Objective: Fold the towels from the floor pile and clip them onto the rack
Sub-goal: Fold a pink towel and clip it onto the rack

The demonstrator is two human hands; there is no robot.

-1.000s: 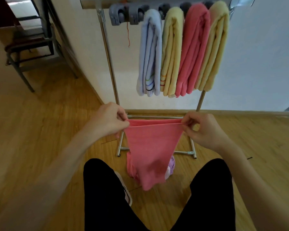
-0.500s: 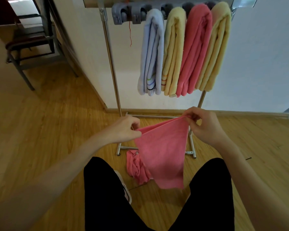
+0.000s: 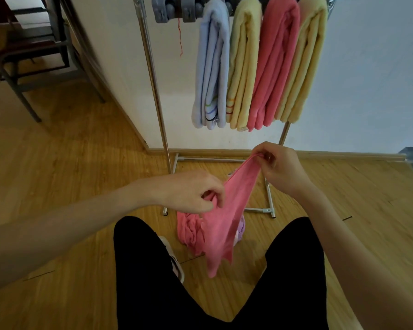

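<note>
Pink towel (image 3: 227, 210), no readable label, pinched by left hand (image 3: 191, 191) and right hand (image 3: 279, 167).

Arms: bare to the frame edge, no sleeves showing.
Left hand (image 3: 191, 191): bare, no rings seen.
Right hand (image 3: 280, 169): bare, ungloved.
Trousers (image 3: 153, 282): plain black.
Shoe (image 3: 174, 263): white with dark stripes.
</note>
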